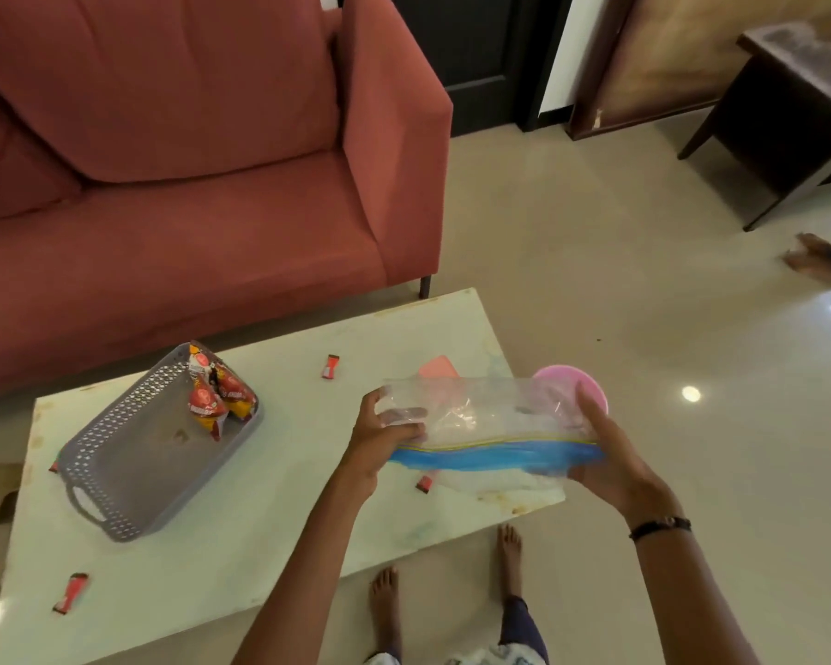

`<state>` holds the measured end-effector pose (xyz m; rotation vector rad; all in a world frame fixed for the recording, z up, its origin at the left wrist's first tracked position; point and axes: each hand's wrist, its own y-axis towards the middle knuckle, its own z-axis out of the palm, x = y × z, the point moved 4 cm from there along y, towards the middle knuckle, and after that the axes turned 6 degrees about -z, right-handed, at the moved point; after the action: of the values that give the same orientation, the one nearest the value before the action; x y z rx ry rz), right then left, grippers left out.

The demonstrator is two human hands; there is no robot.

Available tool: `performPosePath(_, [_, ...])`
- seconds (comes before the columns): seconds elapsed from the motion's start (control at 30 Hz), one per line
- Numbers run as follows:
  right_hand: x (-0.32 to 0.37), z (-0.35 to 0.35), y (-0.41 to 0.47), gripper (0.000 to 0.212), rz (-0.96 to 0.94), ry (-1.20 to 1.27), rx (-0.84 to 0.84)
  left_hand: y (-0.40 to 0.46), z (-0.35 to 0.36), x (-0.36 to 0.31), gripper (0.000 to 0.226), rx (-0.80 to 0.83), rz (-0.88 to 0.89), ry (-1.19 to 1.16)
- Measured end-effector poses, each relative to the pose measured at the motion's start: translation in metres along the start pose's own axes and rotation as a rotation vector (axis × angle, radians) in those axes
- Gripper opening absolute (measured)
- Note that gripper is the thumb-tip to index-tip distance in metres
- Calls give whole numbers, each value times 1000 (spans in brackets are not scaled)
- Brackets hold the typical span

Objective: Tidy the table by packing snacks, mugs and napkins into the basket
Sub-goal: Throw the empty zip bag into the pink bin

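A: What do we have in our hands?

B: Our left hand (pixel 385 434) and right hand (pixel 605 453) each hold one end of a clear plastic zip bag with a blue strip along its seal (pixel 490 431), lifted above the pale marble-look desk (pixel 279 496). Each grip is clamped on the bag, fingers curled over its top edge.

A: And the basket?

B: The grey perforated plastic basket with handle slots (pixel 135 453) sits on the desk to our left, well apart from the bag. Red and yellow snack packets (pixel 217 395) stand bunched in its far corner.

A: What else lies on the desk?

B: Small red wrapped sweets: one beyond the basket (pixel 330 366), one just below the bag (pixel 425 483), one near our edge of the desk (pixel 71 592), and one peeking out at the basket's left side (pixel 55 467). A pink round plastic bowl (pixel 572 383) shows behind the bag near our right hand, and a flat salmon-pink piece (pixel 438 368) lies beyond the bag; we cannot tell what it is.

A: And past the desk?

B: A red fabric sofa (pixel 188 160).
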<state>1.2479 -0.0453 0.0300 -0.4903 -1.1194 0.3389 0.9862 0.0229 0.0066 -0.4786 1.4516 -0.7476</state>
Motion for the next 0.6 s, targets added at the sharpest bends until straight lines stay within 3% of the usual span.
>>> performPosePath(0.03, [-2,-13,3,37,19,-60,25,11,15,4,68,-15,1,13])
performPosePath(0.13, [-3,-70,24,63,2,-354,67,53,70,24,63,-44,-3,41])
performPosePath(0.23, [-1,-145,47,66,-41,-517,-130,101,135,53,62,-30,-21,107])
performPosePath(0.3, [-1,-193,64,56,-75,-619,-310,130,176,70,62,-23,-31,167])
performPosePath(0.43, [-6,-251,109,52,-151,-871,-542,178,243,93,57,7,0,267])
performPosePath(0.6, [-54,-295,195,58,-207,-1017,-621,241,288,135,41,53,-15,282])
